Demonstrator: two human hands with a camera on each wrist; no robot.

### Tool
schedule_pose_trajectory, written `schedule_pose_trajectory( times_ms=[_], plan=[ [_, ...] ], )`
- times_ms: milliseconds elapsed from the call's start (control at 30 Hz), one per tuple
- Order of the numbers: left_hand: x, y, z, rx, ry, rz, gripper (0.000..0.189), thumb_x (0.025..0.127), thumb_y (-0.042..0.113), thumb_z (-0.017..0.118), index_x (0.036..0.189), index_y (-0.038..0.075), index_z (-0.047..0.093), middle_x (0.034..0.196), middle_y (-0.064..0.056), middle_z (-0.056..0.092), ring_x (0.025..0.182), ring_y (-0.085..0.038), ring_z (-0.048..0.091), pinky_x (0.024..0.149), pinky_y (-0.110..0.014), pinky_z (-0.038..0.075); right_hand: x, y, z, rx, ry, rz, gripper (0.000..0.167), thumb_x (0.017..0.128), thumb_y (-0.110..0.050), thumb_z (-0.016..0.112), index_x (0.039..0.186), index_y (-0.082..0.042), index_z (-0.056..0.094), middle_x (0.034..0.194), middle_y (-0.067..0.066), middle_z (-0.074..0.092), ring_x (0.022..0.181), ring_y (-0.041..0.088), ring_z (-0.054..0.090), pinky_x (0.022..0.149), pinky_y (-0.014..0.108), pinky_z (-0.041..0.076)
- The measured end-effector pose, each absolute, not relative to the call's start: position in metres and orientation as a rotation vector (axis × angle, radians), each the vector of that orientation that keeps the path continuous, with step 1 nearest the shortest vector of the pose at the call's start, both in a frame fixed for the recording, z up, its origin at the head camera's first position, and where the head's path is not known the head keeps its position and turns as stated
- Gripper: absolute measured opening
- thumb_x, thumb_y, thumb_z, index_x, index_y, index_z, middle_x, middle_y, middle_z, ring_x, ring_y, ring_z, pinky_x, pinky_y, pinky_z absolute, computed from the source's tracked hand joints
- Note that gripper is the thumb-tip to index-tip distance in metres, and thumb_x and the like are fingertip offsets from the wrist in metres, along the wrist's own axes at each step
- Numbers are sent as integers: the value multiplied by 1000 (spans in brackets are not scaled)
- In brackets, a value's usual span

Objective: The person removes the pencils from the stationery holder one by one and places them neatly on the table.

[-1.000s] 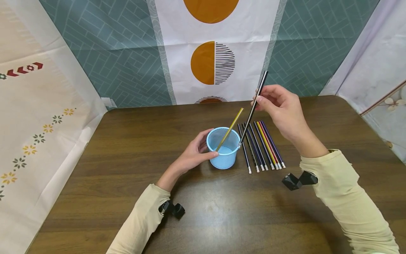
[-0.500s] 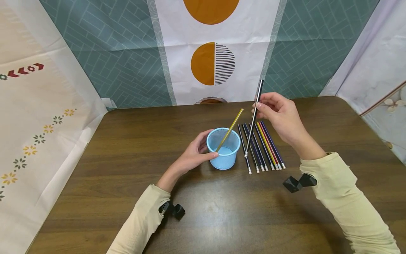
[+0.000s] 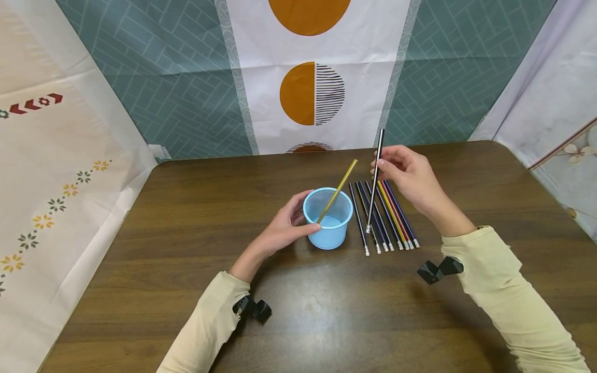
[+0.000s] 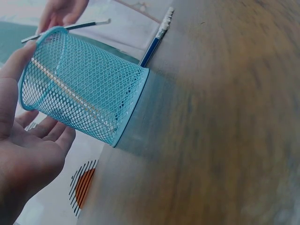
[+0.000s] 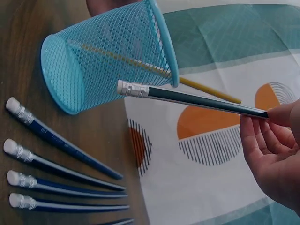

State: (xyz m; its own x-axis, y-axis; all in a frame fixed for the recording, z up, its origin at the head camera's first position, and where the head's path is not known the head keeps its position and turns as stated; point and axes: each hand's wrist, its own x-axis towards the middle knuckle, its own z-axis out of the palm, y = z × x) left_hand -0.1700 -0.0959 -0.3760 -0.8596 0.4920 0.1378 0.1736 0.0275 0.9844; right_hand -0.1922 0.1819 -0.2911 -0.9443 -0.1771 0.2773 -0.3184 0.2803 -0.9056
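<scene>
A light blue mesh pencil cup (image 3: pixel 328 239) stands upright on the table with a yellow pencil (image 3: pixel 342 181) leaning inside it. My left hand (image 3: pixel 284 225) holds the cup from its left side, thumb at the rim. Right of the cup, my right hand (image 3: pixel 412 173) pinches a black-and-silver striped pencil (image 3: pixel 375 181) near its upper end. That pencil's white eraser (image 5: pixel 123 88) points down, above the row of pencils. In the right wrist view it appears in front of the cup.
Several pencils (image 3: pixel 398 217) lie side by side right of the cup, mostly dark blue, with one yellow and one red, erasers towards me. The brown wooden table (image 3: pixel 186 248) reaches back to a patterned cloth (image 3: pixel 186 103).
My right hand has moved down, carrying the striped pencil; its eraser end has shifted right, from the cup's rim to over the row. My left hand and the cup have stayed put.
</scene>
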Motion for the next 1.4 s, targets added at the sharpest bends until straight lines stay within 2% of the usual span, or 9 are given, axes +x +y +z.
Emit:
schedule_pose_trajectory(
  times_ms=[67,233,467,700,1067,1267,1400],
  plan=[
    [-170,-96,-376,691,2060,1921,73,85,-1,71,147,4,32,143,-17,42,132,-27,42,107,-38,36,-193,183,-293,455,-2440,1724,24,99,-6,55,115,11,54,93,-7,66,84,7,63,75,18,53],
    [-170,-96,-376,691,2062,1920,73,85,-2,70,147,4,32,143,-17,42,132,-27,41,107,-38,36,-195,186,-297,423,-2478,1683,26,98,-7,55,117,11,55,98,8,67,85,5,63,75,19,53],
    [-172,-96,-377,682,2071,1907,71,86,-2,69,147,4,33,143,-17,42,133,-28,41,108,-39,34,-200,193,-302,375,-2539,1645,28,99,-9,55,119,10,57,98,4,67,85,6,62,75,18,53],
    [-171,-95,-377,667,2072,1901,70,87,-2,68,147,4,33,143,-17,41,133,-27,40,109,-38,34,-203,200,-309,338,-2586,1608,32,100,-9,53,124,12,54,110,25,62,83,1,60,76,15,51],
    [-171,-96,-377,671,2076,1902,71,86,-2,69,147,5,32,144,-17,41,133,-27,40,108,-38,34,-208,210,-315,292,-2687,1640,35,100,-11,53,126,12,53,112,23,64,81,3,62,76,19,52],
    [-171,-96,-377,685,2074,1899,72,86,3,71,147,6,33,143,-15,42,133,-25,41,108,-37,35,-210,215,-322,270,-2672,1646,33,99,-8,54,124,14,54,113,28,61,83,2,61,74,19,53],
    [-171,-97,-377,688,2077,1900,72,86,3,71,147,5,32,143,-15,43,132,-26,42,107,-37,36,-213,220,-327,250,-2679,1624,33,99,-9,55,123,13,55,113,29,61,84,6,61,72,18,53]
  ],
)
